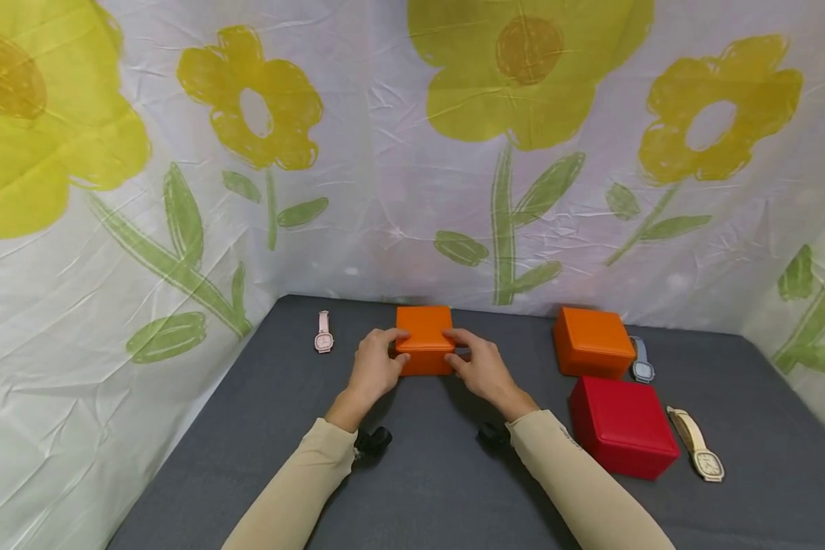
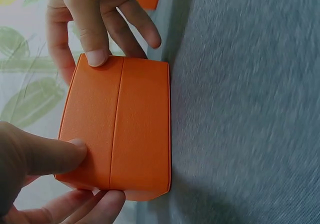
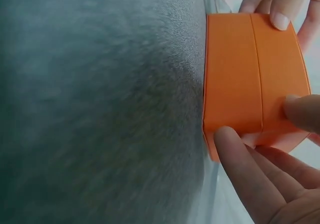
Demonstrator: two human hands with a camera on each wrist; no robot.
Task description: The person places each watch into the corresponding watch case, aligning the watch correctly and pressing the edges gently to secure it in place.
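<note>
A closed orange box (image 1: pixel 424 321) sits on the grey table near its back edge, in the middle of the head view. My left hand (image 1: pixel 374 365) grips its left side and my right hand (image 1: pixel 485 370) its right side. Both thumbs press the upper front of the box, while the fingers lie along its sides. A seam between lid and base runs across the box front (image 2: pixel 142 124) in the left wrist view. In the right wrist view the box (image 3: pixel 232 74) stands with its base at the table surface. Its inside is hidden.
To the right stand another orange box (image 1: pixel 594 344) and a red box (image 1: pixel 626 428). A blue watch (image 1: pixel 642 368) and a cream watch (image 1: pixel 701 451) lie beside them. A pink watch (image 1: pixel 324 336) lies at the back left. A flowered curtain (image 1: pixel 385 153) hangs behind the table.
</note>
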